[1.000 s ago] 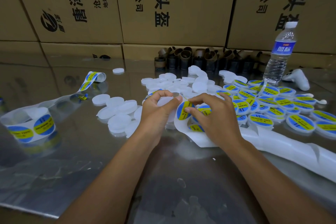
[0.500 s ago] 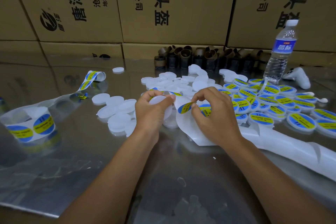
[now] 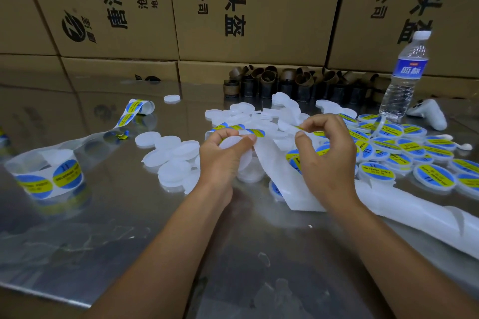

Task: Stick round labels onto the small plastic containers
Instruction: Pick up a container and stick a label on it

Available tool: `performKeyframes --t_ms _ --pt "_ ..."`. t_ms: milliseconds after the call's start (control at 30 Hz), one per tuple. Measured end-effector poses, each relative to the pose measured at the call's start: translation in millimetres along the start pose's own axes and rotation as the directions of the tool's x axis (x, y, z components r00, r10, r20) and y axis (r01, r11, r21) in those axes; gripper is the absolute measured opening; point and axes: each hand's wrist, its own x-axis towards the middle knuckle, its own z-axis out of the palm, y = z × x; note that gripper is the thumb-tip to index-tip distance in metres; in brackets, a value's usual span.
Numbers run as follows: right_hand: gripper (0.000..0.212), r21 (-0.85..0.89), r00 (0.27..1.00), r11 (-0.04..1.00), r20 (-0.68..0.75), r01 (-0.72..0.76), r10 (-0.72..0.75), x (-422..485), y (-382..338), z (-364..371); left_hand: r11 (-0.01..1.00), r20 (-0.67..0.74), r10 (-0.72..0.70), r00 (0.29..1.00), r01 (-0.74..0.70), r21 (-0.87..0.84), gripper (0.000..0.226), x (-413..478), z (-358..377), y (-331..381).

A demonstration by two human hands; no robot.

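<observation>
Backing strip (image 3: 404, 211) runs off right edge, cardboard boxes (image 3: 259, 8) cropped at top

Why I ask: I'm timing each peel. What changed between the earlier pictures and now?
The right hand has peeled a label off the backing strip and lifted it up and rightward, pinched at its fingertips. The left hand still holds the bare container; the labelled containers and water bottle stayed put.

1. Reflective metal tabletop (image 3: 129, 228).
2. Centre: loose heap of plain white round plastic containers (image 3: 171, 153).
3. Right: blue-and-yellow labelled round containers (image 3: 432, 176), packed together.
4. Left: curled strip of blue-and-yellow round labels (image 3: 46, 179). Right front: bare white backing strip (image 3: 414, 212).
5. Back: brown cardboard tube cores (image 3: 269, 83), upright clear plastic water bottle (image 3: 404, 80), white handheld controller (image 3: 430, 114) beside it.
</observation>
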Motion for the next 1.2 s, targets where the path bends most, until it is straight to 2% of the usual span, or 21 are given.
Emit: performKeyframes --t_ms 200,267,367,467,567,633,733,867,1000,1200 --pt "0.02 0.276 0.984 0.946 0.0 -0.171 0.178 2.8 -16.9 -1.1 0.996 0.13 -0.04 0.991 0.049 -0.07 0.021 -2.5 2.5 2.2" --pt "0.026 0.459 0.948 0.832 0.094 -0.311 0.303 3.3 -19.8 -0.5 0.995 0.161 -0.047 0.986 0.06 -0.077 0.018 -3.2 3.6 2.2" --pt "0.036 0.612 0.822 0.551 0.391 -0.568 0.414 1.4 -21.3 0.6 0.988 0.241 -0.075 0.968 0.105 -0.116 0.003 -5.2 4.6 5.4" --pt "0.023 0.592 0.741 0.447 0.554 -0.671 0.379 0.1 -21.4 1.5 0.968 0.308 -0.145 0.94 0.199 -0.153 0.04 -5.6 6.8 8.1" --pt "0.013 0.53 0.688 0.446 0.622 -0.721 0.373 -2.4 -19.6 3.6 0.932 0.361 -0.218 0.907 0.303 -0.197 0.056 -4.7 5.4 11.1" --pt "0.015 0.445 0.674 0.528 0.621 -0.723 0.401 -5.6 -17.6 5.5 0.911 0.384 -0.232 0.894 0.338 -0.236 0.058 -2.5 3.7 11.0" --pt "0.015 0.339 0.711 0.663 0.554 -0.668 0.434 -9.6 -18.7 8.2 0.897 0.405 -0.234 0.884 0.358 -0.261 0.059 1.4 3.0 9.0" --pt "0.014 0.255 0.743 0.733 0.47 -0.63 0.476 -10.3 -16.0 9.6 0.879 0.42 -0.225 0.879 0.369 -0.301 0.059 3.3 2.7 6.9" --pt "0.015 0.221 0.738 0.732 0.427 -0.645 0.522 -10.7 -13.4 11.8 0.882 0.438 -0.209 0.874 0.362 -0.302 0.058 3.5 3.4 6.1" --pt "0.017 0.279 0.708 0.659 0.402 -0.699 0.581 -9.8 -16.1 11.4 0.902 0.459 -0.202 0.865 0.346 -0.256 0.056 1.9 5.5 6.3"
